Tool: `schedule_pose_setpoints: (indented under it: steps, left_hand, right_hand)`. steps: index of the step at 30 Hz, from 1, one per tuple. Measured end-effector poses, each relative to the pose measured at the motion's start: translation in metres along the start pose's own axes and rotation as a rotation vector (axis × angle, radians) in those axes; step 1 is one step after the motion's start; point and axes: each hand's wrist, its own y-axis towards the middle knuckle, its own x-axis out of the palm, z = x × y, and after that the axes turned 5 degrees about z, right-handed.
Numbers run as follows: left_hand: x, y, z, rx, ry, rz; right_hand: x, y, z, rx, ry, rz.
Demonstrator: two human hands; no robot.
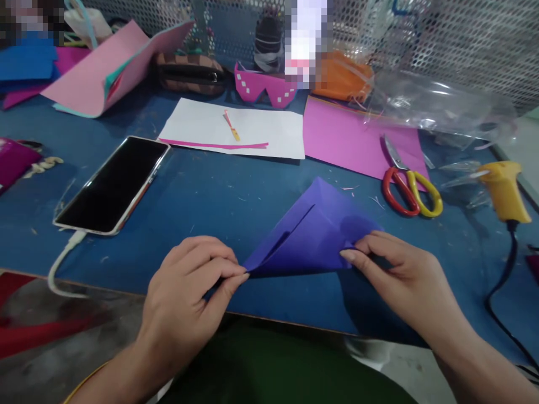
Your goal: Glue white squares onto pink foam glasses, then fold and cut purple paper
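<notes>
A sheet of purple paper (311,235), folded over on itself, is held just above the front of the blue table. My left hand (197,286) pinches its pointed left corner between thumb and forefinger. At the right end, my right hand (396,269) grips the paper's edge with thumb and fingers, and a small bit there is curled over. The two layers gape slightly along the upper left side. Beyond my right hand lie scissors (406,182) with one red and one yellow handle, their blades resting on a pink sheet (349,140).
A phone (115,185) with a white cable lies at left. White paper (269,126) bears thin pink strips. Behind are pink cut-out glasses (265,87), a brown case (189,73) and folded pink sheets (101,73). A yellow glue gun (505,188) with a black cord stands right.
</notes>
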Motion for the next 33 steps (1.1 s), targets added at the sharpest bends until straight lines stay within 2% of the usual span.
schedule_pose_setpoints:
  steps: [4, 14, 19, 29, 33]
  left_hand:
    - [-0.001, -0.003, 0.0, 0.01, -0.008, 0.0]
    - [0.008, 0.008, 0.016, -0.095, -0.046, 0.081]
    - [0.013, 0.008, 0.021, -0.102, -0.101, 0.035]
    - [0.017, 0.012, 0.019, -0.11, 0.058, -0.073]
    - [0.017, 0.014, 0.018, -0.1, 0.076, -0.088]
  right_hand:
    - [0.0, 0.003, 0.002, 0.001, -0.028, -0.049]
    - [-0.001, 0.003, -0.001, -0.068, -0.078, -0.025]
    - [-0.001, 0.004, -0.002, -0.08, -0.088, -0.021]
    - [-0.005, 0.004, 0.0, -0.06, -0.155, 0.005]
    - [-0.008, 0.01, -0.01, -0.085, -0.179, 0.014]
